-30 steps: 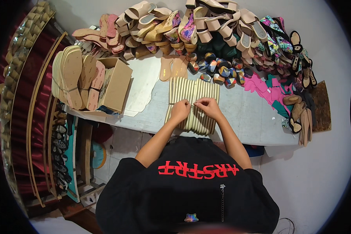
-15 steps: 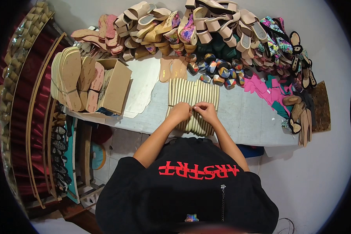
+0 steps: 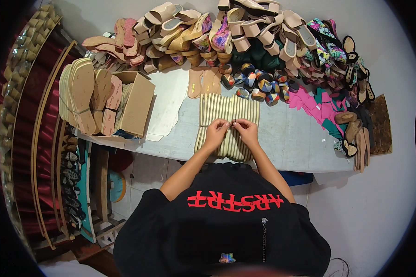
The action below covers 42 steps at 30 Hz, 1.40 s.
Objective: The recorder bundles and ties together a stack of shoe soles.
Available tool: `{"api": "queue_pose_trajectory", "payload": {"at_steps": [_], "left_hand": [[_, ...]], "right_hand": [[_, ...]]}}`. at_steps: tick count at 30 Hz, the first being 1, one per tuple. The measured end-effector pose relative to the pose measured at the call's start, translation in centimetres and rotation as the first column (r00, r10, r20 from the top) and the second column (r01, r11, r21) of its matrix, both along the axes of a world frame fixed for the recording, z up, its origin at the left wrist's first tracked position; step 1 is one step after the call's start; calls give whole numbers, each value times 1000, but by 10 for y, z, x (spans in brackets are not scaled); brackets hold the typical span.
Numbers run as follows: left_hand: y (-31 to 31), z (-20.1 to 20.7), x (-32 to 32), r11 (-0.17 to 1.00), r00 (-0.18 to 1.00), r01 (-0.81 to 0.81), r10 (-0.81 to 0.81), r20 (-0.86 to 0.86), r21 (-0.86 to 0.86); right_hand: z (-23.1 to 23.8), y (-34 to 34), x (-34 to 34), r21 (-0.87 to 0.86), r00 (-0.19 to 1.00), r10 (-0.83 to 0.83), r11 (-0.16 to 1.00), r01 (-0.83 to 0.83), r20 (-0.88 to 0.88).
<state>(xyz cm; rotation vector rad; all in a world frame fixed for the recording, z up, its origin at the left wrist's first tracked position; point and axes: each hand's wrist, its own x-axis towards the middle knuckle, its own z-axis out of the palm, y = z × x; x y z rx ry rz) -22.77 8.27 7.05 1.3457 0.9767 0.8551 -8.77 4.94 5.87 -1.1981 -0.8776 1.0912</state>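
Observation:
A row of insoles stands packed on edge on the table in front of me, their cream and brown edges showing as stripes. A thin dark cord runs across the row and shows at its left side. My left hand is closed in a pinch on the cord at the middle of the row. Facing it a short way off, my right hand pinches the cord too. My fingers partly hide the cord between them. Both hands rest low over the insole edges.
Tied insoles and a cardboard box stand on the left of the table. Heeled sandals are heaped along the back, above patterned heel pieces. Pink scraps lie to the right. A shoe rack stands at lower left.
My fingertips were together at the middle of the row and are now slightly apart. My left hand has turned more upright and shifted slightly up.

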Motion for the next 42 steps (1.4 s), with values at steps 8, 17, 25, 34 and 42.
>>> {"api": "queue_pose_trajectory", "payload": {"at_steps": [8, 17, 25, 34, 42], "left_hand": [[-6, -7, 4, 977, 919, 13, 71, 388, -211], [-5, -3, 4, 996, 994, -25, 34, 106, -90], [-8, -14, 0, 991, 992, -126, 125, 10, 36], [-3, 6, -3, 921, 964, -121, 199, 178, -371], [-1, 21, 4, 994, 998, -55, 54, 16, 92]], "right_hand": [[26, 3, -4, -326, 960, -165, 942, 85, -226], [33, -2, -5, -295, 929, -86, 955, -25, -360], [25, 8, -11, -312, 967, -230, 932, 186, -109], [13, 0, -11, -151, 972, -143, 973, 172, 189], [18, -4, -13, -129, 950, -175, 968, 213, 260]]}}
